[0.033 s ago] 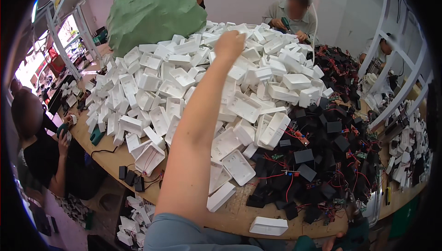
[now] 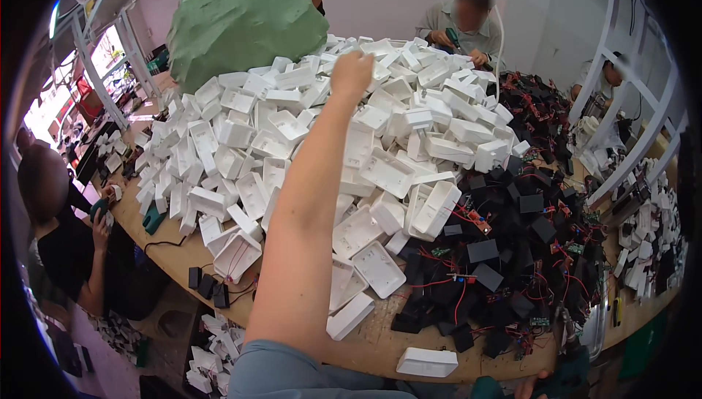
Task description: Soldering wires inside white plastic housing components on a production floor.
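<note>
My left arm reaches across the pile, and my left hand [image 2: 352, 74] is closed at the upper part of a heap of white plastic cases [image 2: 384, 170]. Its fingers point away from me, so whatever they hold is hidden. Low at the right edge of the table, my right hand [image 2: 528, 386] is wrapped round a dark green power screwdriver [image 2: 574, 370], partly cut off by the picture's lower edge. One single white case [image 2: 427, 362] lies on the table's near edge, apart from the heap.
Black boxes with red wires and circuit boards [image 2: 482, 251] are piled to the right. A green sheet-covered mound [image 2: 245, 19] rises behind the heap. Co-workers sit at the far side [image 2: 468, 22] and at the left [image 2: 62, 231]. A white metal frame [image 2: 643, 88] stands right.
My left hand has shifted slightly left and nearer over the heap. The screwdriver at the lower right has risen a little farther into view.
</note>
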Demonstrator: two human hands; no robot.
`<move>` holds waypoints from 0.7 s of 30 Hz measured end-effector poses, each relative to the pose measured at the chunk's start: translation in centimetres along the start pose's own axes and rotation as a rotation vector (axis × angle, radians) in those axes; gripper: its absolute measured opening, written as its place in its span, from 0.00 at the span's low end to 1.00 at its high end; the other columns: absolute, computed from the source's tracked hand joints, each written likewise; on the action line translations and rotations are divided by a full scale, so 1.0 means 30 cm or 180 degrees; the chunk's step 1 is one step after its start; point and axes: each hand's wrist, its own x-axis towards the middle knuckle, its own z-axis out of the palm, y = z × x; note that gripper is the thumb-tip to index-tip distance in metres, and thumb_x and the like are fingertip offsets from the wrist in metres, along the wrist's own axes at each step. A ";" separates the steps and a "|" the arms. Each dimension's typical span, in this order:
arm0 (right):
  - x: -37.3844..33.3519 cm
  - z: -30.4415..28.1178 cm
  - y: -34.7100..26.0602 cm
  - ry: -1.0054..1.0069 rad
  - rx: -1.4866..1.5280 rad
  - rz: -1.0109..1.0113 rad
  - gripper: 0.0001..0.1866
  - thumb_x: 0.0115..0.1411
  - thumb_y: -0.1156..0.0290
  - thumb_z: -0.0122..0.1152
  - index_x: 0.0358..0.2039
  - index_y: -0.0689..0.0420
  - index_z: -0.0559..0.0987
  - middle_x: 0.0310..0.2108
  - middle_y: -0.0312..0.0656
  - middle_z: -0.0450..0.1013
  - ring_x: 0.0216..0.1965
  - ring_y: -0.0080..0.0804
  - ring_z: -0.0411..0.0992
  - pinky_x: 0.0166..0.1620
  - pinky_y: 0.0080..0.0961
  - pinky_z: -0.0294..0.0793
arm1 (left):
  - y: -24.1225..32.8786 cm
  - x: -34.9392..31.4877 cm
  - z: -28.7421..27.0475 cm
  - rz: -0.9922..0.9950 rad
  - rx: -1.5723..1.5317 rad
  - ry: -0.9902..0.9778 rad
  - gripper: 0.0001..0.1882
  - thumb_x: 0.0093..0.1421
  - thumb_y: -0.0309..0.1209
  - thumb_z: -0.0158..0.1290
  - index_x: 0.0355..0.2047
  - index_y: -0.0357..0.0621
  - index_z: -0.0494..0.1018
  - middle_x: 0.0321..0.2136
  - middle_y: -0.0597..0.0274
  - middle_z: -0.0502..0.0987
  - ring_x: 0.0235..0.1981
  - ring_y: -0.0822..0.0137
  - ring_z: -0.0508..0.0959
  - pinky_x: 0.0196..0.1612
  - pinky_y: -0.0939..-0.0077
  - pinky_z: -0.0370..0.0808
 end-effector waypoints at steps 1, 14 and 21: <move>0.000 -0.002 0.002 -0.0006 0.0130 0.0036 0.13 0.61 0.64 0.55 0.39 0.58 0.69 0.34 0.39 0.66 0.33 0.32 0.62 0.38 0.29 0.64 | -0.097 0.028 0.002 -0.0352 0.0009 0.0045 0.29 0.58 0.52 0.44 0.42 0.34 0.74 0.46 0.40 0.74 0.49 0.43 0.72 0.52 0.56 0.69; 0.035 -0.062 0.035 0.0194 0.1424 0.0617 0.16 0.61 0.64 0.54 0.47 0.58 0.68 0.33 0.39 0.67 0.33 0.33 0.63 0.38 0.29 0.65 | -0.100 0.020 0.171 -0.0620 -0.1745 -0.1353 0.51 0.52 0.42 0.60 0.67 0.49 0.39 0.59 0.47 0.59 0.59 0.52 0.62 0.58 0.60 0.59; 0.142 -0.127 0.054 -0.2234 0.1179 -0.0072 0.29 0.54 0.69 0.63 0.55 0.64 0.66 0.51 0.44 0.69 0.31 0.30 0.71 0.30 0.25 0.67 | 0.131 -0.018 0.366 0.0496 -0.0486 -0.2225 0.30 0.58 0.44 0.51 0.60 0.51 0.62 0.50 0.51 0.73 0.50 0.56 0.73 0.53 0.69 0.68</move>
